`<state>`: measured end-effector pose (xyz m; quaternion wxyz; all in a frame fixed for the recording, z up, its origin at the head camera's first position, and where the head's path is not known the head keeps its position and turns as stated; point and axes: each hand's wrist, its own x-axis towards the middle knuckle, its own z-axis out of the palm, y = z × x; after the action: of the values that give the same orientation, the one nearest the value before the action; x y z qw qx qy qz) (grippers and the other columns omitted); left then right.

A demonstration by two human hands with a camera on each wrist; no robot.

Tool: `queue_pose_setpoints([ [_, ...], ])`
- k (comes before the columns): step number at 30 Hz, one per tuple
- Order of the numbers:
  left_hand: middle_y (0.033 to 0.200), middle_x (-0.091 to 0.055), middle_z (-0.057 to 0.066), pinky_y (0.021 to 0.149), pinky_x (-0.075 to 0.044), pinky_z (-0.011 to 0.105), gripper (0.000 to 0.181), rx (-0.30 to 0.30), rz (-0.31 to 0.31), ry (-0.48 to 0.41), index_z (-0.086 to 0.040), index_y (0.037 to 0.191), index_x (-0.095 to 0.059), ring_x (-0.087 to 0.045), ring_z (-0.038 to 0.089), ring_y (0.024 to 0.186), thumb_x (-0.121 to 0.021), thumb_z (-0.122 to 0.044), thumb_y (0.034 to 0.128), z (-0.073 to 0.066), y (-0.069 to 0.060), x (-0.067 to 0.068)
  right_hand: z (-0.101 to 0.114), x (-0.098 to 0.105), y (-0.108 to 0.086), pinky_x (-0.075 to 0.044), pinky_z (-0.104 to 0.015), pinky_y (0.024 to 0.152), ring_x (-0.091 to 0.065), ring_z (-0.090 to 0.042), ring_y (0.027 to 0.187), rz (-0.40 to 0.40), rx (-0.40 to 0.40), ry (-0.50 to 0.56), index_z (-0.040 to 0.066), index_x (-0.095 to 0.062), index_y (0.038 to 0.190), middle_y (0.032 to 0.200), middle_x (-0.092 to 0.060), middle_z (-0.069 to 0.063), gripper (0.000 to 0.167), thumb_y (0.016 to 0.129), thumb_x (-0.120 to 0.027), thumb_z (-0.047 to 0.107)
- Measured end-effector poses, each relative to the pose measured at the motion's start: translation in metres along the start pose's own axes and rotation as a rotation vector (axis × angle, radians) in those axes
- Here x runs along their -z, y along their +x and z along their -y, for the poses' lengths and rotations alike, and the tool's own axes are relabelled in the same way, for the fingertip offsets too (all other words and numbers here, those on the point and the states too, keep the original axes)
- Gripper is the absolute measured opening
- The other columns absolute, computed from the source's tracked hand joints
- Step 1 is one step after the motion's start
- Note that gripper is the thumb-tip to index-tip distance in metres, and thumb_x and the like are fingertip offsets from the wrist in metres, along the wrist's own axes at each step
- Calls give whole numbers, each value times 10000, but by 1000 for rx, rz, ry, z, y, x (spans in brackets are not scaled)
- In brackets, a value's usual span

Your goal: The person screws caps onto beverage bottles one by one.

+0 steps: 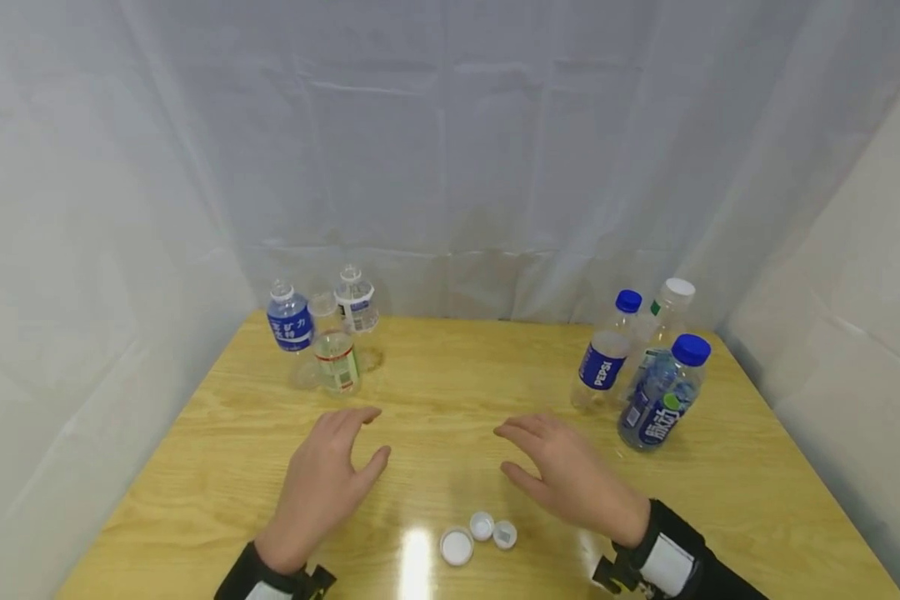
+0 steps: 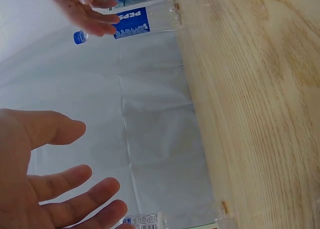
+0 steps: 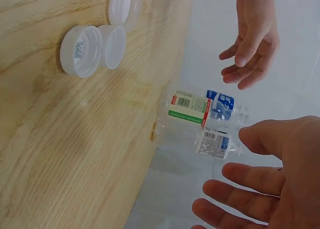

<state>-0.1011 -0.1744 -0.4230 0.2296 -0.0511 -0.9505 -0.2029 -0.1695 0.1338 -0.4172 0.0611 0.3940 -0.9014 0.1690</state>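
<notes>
At bottom centre, three white caps (image 1: pixel 457 547) are lying loose; a low sweep could scatter them. Above, the left hand (image 1: pixel 322 471) and right hand (image 1: pixel 570 479) are hovering empty, fingers relaxed, with moving room between. Farther, uncapped bottles (image 1: pixel 336 358) centre-left and capped bottles (image 1: pixel 660 408) right are standing clustered toward the table's (image 1: pixel 450 375) far edge; a nudge could topple one.

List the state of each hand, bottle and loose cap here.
Left hand: open, holding nothing
Right hand: open, holding nothing
Leftmost bottle: upright, uncapped
Front left bottle: upright, uncapped
Back left bottle: upright, uncapped
Pepsi bottle: upright, capped
White-capped bottle: upright, capped
Front right bottle: upright, capped
Large cap: hollow side up
Middle cap: hollow side up
Rightmost cap: hollow side up
</notes>
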Motion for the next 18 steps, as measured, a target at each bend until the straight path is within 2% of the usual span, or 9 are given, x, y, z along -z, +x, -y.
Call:
queue_pose_setpoints([
  [6,1208,-679,122,870,-561,518,457,19,-56,-12,-79,1236,-654,-629,323,1104,-798,-243,835,10,6,6,0,-7,0,-513,-465,1031,-606,-225,1236,34,-21,25,189,-625,1350,1344,-647,-17,433,956,-683,359],
  [14,1168,-664,158,848,-535,531,409,28,-227,-31,-34,1195,-641,-617,355,1056,-778,-137,823,34,18,16,1,-11,-4,-490,-489,1060,-597,-233,1256,57,-47,33,184,-629,1351,1355,-642,-21,441,956,-679,375],
  [18,1155,-659,189,866,-512,555,380,69,-287,-28,-2,1180,-633,-600,387,1068,-747,-109,834,47,26,21,1,-12,-6,-463,-509,1089,-587,-237,1274,82,-69,43,183,-629,1350,1363,-637,-24,438,960,-674,376],
])
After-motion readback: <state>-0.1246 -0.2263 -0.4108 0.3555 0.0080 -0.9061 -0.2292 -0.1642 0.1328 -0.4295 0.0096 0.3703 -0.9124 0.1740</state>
